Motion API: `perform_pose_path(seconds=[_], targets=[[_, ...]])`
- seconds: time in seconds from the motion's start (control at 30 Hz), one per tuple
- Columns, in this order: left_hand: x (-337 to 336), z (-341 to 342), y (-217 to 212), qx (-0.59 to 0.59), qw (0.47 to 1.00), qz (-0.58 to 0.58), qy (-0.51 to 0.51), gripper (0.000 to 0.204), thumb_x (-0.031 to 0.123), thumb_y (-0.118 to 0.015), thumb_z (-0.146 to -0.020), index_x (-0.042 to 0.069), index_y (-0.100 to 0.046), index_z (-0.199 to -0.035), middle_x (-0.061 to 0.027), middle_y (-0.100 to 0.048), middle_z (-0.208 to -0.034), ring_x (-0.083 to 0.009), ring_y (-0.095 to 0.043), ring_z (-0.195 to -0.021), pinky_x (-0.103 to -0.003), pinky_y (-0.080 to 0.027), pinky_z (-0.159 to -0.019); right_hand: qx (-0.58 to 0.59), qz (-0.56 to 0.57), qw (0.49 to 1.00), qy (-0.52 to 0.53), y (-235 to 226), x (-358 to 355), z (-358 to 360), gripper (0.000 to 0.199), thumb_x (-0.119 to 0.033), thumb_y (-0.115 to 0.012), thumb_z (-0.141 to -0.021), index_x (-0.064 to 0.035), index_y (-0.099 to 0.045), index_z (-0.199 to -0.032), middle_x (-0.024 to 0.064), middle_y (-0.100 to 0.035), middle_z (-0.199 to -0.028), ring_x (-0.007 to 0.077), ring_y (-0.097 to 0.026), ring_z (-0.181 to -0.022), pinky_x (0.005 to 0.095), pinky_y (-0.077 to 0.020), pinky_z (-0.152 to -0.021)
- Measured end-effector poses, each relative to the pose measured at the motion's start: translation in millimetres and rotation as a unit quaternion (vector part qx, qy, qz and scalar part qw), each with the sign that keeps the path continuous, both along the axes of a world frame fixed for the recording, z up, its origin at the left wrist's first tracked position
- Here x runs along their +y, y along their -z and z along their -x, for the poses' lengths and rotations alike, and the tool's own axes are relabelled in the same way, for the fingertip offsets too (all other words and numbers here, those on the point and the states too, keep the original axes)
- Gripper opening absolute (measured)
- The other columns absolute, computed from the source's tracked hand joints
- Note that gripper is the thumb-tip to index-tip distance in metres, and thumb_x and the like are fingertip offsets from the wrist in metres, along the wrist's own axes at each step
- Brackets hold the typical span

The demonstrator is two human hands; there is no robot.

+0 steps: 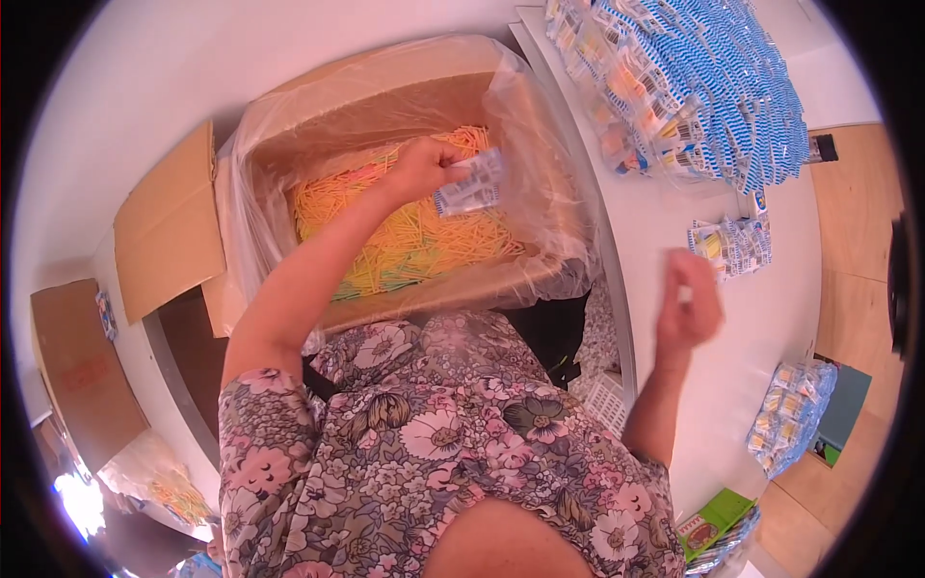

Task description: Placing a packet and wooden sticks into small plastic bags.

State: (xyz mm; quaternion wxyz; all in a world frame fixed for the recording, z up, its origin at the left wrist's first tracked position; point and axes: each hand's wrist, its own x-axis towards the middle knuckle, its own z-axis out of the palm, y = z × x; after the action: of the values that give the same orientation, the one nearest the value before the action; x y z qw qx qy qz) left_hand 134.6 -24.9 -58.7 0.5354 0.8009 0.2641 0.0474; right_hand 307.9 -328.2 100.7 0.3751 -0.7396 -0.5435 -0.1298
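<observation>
My left hand (420, 171) reaches over the open box and pinches a small clear packet (470, 189) with blue-and-white striped ends. Below it lies a heap of thin sticks (424, 241), orange, yellow and green, in a cardboard box (385, 83) lined with clear plastic. My right hand (688, 306) is raised over the white table, smeared by motion, so its fingers are hard to read. Just beyond it lies a small group of similar packets (732, 247).
A big pile of striped packets (713, 87) covers the table's far right. Another bundle of packets (792, 416) lies at the right edge, near a green printed package (715, 523). On the left, a cardboard flap (171, 226) sticks out and a second carton (85, 371) stands.
</observation>
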Motion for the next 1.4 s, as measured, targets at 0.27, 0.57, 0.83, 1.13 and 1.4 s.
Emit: perform_pose_path(seconds=[0.27, 0.57, 0.83, 1.13, 1.4], targets=[[-25.2, 53.7, -86.1, -0.171, 0.960, 0.220, -0.011, 0.009, 0.009, -0.062, -0.086, 0.001, -0.066, -0.086, 0.0028, -0.063, -0.078, -0.0029, -0.054, -0.073, -0.021, -0.046, -0.067, 0.163, 0.286, 0.939, -0.103, 19.5, 143.4, 63.7, 0.023, -0.019, -0.064, -0.083, -0.0004, -0.061, -0.098, 0.0122, -0.061, -0.077, 0.0157, -0.057, -0.066, 0.0292, -0.0459, -0.063], [-14.4, 104.4, -76.0, -0.172, 0.977, 0.087, -0.089, 0.010, 0.006, -0.061, -0.085, 0.002, -0.065, -0.094, 0.0034, -0.061, -0.079, -0.0044, -0.054, -0.074, -0.020, -0.045, -0.068, 0.171, 0.230, 0.921, -0.264, 34.0, 197.2, 93.1, 0.014, -0.014, -0.059, -0.086, -0.0001, -0.059, -0.088, 0.0043, -0.056, -0.069, 0.0103, -0.047, -0.060, 0.0264, -0.0417, -0.057], [17.0, 154.7, -79.3, -0.223, 0.934, 0.015, -0.279, 0.008, 0.003, -0.068, -0.079, 0.000, -0.067, -0.086, 0.0012, -0.064, -0.078, -0.0034, -0.055, -0.073, -0.019, -0.045, -0.064, 0.437, 0.315, 0.794, -0.283, 74.5, 247.0, 120.6, 0.024, -0.024, -0.060, -0.086, 0.0005, -0.060, -0.085, 0.0022, -0.057, -0.070, 0.0103, -0.054, -0.063, 0.0274, -0.0448, -0.058], [31.4, 166.7, -69.5, -0.386, 0.840, 0.081, -0.373, 0.012, -0.001, -0.068, -0.079, 0.003, -0.067, -0.090, 0.0016, -0.064, -0.084, -0.0052, -0.057, -0.077, -0.019, -0.047, -0.069, -0.028, 0.493, 0.744, -0.450, 181.4, 278.1, 245.2, 0.021, -0.020, -0.054, -0.080, -0.0025, -0.064, -0.086, 0.0195, -0.064, -0.085, 0.0358, -0.062, -0.080, 0.0440, -0.0482, -0.073], [36.7, 155.2, -74.1, -0.407, 0.837, 0.095, -0.354, 0.013, -0.002, -0.067, -0.079, 0.001, -0.066, -0.091, -0.0010, -0.065, -0.088, -0.0074, -0.059, -0.080, -0.021, -0.049, -0.073, 0.429, 0.325, 0.669, -0.513, 305.4, 270.8, 297.2, 0.026, -0.020, -0.047, -0.087, -0.0083, -0.062, -0.105, 0.0212, -0.064, -0.098, 0.0356, -0.061, -0.093, 0.0410, -0.0473, -0.083]])
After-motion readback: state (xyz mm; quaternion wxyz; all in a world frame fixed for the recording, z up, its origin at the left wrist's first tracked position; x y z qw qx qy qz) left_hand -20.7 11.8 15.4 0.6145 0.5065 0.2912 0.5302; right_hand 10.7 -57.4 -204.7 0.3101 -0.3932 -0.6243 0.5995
